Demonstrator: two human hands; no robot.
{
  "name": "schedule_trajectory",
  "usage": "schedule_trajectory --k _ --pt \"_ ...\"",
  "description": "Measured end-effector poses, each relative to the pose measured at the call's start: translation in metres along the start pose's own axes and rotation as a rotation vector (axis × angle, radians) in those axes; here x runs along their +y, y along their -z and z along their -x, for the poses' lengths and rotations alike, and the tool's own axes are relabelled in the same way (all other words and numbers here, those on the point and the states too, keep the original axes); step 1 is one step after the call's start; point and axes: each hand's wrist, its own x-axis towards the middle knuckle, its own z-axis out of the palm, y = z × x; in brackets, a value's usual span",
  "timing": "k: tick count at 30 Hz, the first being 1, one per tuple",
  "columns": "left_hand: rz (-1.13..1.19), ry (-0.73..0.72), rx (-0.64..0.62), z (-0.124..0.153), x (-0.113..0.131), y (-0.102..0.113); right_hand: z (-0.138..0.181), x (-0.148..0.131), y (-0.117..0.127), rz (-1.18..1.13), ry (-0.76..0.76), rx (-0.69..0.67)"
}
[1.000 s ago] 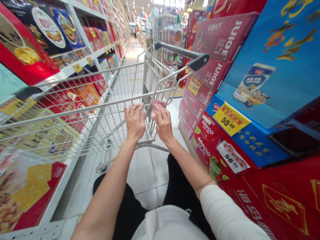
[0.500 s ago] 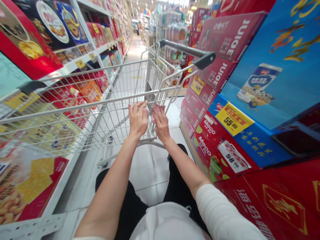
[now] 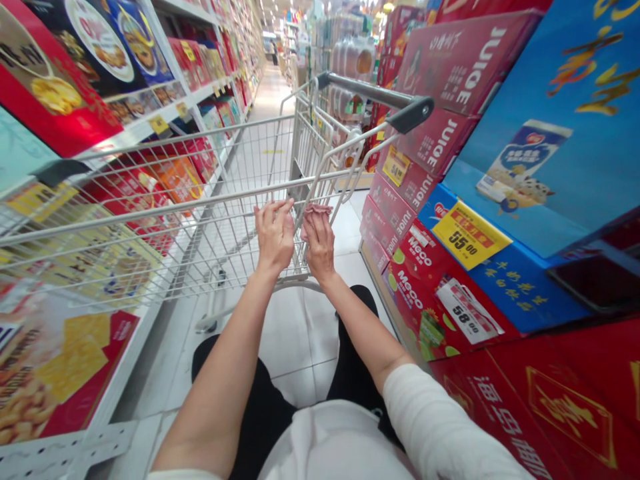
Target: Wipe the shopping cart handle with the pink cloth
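A grey wire shopping cart [image 3: 200,208] stands before me, its long side rail running across the view. My left hand [image 3: 274,239] is against the wires just below that rail, fingers stretched upward and slightly apart, with nothing visible in it. Beside it, my right hand [image 3: 320,243] has its fingers closed over a crumpled pink cloth [image 3: 318,211]. That cloth lies at the corner of the cart's wire frame, its top edge bunched above my fingertips. The hand covers most of it. At the upper right is the cart's dark handle [image 3: 370,92].
Shelves of boxed snacks [image 3: 113,50] line the left side. On the right, stacked pink cartons [image 3: 437,87], a large blue carton [image 3: 540,147] and red boxes [image 3: 420,287] rise close to the cart. White floor tiles [image 3: 295,327] show between my knees.
My right hand and the cloth have shifted slightly up against the cart's corner, the fingers now more upright. My left hand stays in nearly the same place on the wires.
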Motion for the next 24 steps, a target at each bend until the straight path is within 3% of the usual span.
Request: schedule_trajectory --k 3,5,10,12,19,21,24 --pt "0.016 -0.003 -0.010 -0.002 -0.002 0.000 0.023 0.003 0.002 -0.028 0.032 -0.100" --pt "0.030 -0.005 -0.018 -0.003 -0.003 -0.001 0.023 0.005 0.008 -0.056 0.065 -0.104" --pt "0.020 -0.021 -0.028 -0.005 -0.005 -0.004 -0.020 0.008 0.014 -0.095 0.041 0.041" --pt "0.014 -0.025 -0.024 -0.005 -0.006 -0.005 -0.027 0.008 0.008 -0.113 0.026 0.039" --pt "0.004 -0.034 -0.011 -0.005 -0.010 -0.008 0.030 0.010 -0.004 -0.089 0.026 -0.182" --pt "-0.013 -0.048 -0.015 -0.004 -0.011 -0.009 0.031 0.009 0.003 -0.108 0.051 -0.161" --pt "-0.044 -0.090 -0.018 0.002 -0.015 -0.008 0.005 0.006 0.016 -0.110 0.061 -0.030"
